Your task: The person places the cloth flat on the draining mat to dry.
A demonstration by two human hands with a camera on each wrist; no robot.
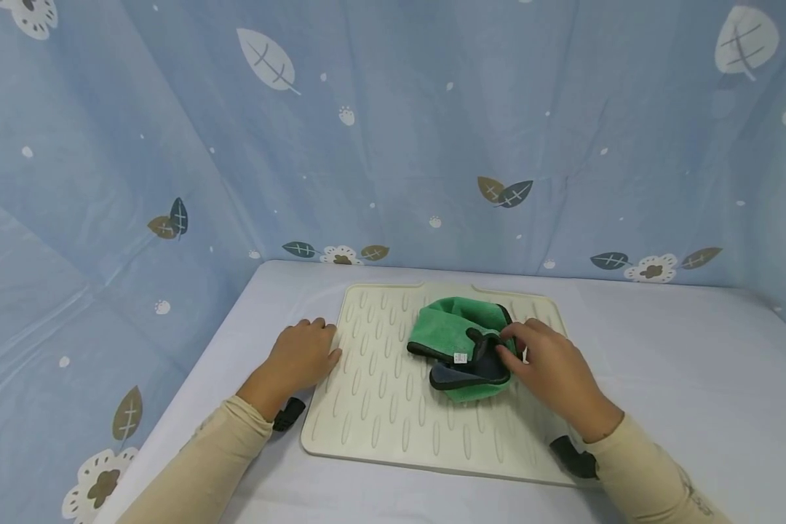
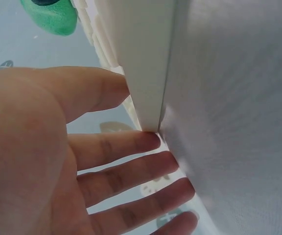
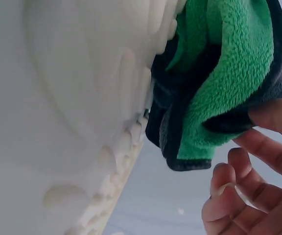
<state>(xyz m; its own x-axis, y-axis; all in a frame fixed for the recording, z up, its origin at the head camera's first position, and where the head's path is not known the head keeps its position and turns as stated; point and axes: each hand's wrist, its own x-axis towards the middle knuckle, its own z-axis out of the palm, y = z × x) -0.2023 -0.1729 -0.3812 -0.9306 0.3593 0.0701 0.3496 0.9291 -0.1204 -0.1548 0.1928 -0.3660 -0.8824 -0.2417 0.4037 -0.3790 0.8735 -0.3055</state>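
A crumpled green towel [image 1: 450,329] with dark grey backing, black edging and a small white label lies on a cream drying mat [image 1: 383,429]. My right hand [image 1: 557,371] pinches the towel's black edge between thumb and index finger on its right side. In the right wrist view, the other fingers of that right hand [image 3: 258,181] bend loosely below the green pile [image 3: 234,63]. At the mat's upper left edge is my left hand [image 1: 301,356]. The left wrist view shows its thumb [image 2: 92,90] against the mat's side [image 2: 146,63], with the fingers stretched out and spread.
Oblong raised ridges cover the mat, and a raised rim runs along its far side. A white cloth-covered table [image 1: 681,378] extends around it. Behind and to the left hangs a blue curtain [image 1: 393,131] with leaves and flowers. Dark straps [image 1: 573,458] show by both wrists.
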